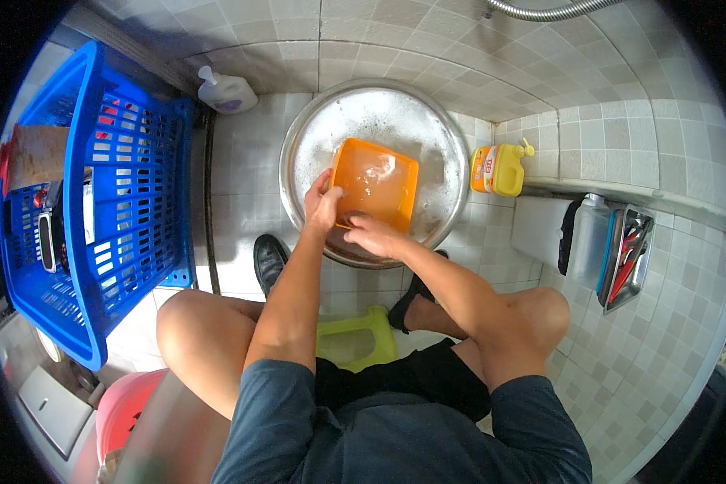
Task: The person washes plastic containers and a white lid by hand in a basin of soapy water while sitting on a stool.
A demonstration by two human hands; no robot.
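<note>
Person squats over a green stool (355, 335), knees wide. Left hand (324, 202) grips the left rim of an orange square container (377, 181), fingers curled over the edge. Right hand (373, 234) lies on the container's near edge, fingers bent; whether it grasps, can't tell. Container sits tilted in a round steel basin (298, 145) of soapy water on the tiled floor. Blue crate (129, 202) left, yellow bottle (502, 169) right, white pump bottle (227, 93) beyond.

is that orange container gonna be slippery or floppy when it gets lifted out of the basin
Probably slippery: the orange plastic container sits in foamy water in the metal basin. It looks rigid, keeping square edges under the left hand. Likely light, though water inside would add weight.
</note>
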